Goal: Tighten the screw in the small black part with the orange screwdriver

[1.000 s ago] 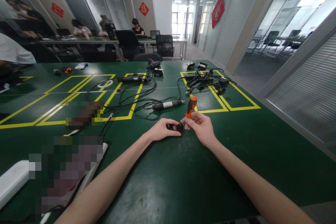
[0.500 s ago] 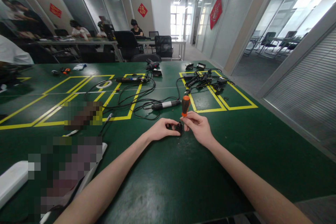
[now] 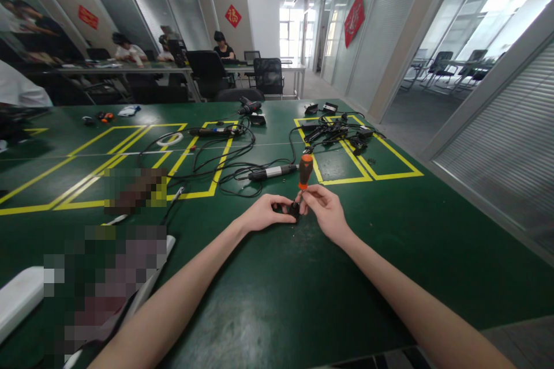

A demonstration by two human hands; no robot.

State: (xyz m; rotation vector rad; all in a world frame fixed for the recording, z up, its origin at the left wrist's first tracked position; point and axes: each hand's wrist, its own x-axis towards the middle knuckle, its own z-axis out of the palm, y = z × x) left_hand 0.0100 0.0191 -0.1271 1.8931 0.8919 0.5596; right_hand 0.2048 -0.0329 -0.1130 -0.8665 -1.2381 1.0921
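Note:
Between thumb and fingers, my left hand (image 3: 269, 211) pinches a small black part (image 3: 295, 210) against the green table (image 3: 259, 300). My right hand (image 3: 324, 207) closes its fingertips low on a screwdriver (image 3: 306, 172), around the shaft just under the handle. The handle is dark with orange ends and stands nearly upright. Its shaft runs down to the black part, but the tip is too small to make out. Just beyond my hands lies a black-and-silver cylindrical power tool (image 3: 273, 172) with a cable.
Black parts and cables (image 3: 337, 132) lie tangled inside yellow tape outlines at the back right. A drill-like tool (image 3: 250, 105) rests near the far edge, with another corded tool (image 3: 216, 131) left of it. A white ring (image 3: 169, 139) lies on the left. People sit farther off.
The screwdriver has shifted slightly left and its shaft is now closer over the black part. My left hand keeps its hold. The whole view has shifted a little.

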